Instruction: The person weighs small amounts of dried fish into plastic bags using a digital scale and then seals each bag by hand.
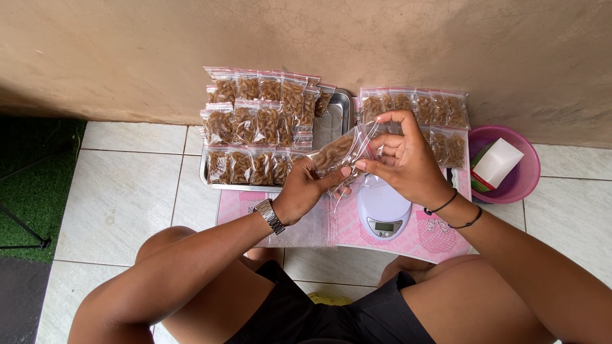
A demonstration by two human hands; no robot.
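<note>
Both hands hold one small clear zip bag (339, 151) of brown snack pieces above the floor. My left hand (306, 188), with a metal wristwatch, pinches the bag's lower end. My right hand (405, 156), with black wrist bands, grips the bag's top strip between thumb and fingers. Just below the hands sits a small white digital scale (382, 213) on a pink mat (427, 236).
A steel tray (335, 124) holds several filled bags (255, 124) in rows; more filled bags (440, 108) lie to its right. A pink bowl (526, 181) with a white box stands far right. Empty clear bags (309, 226) lie on the mat. Beige wall behind, green turf left.
</note>
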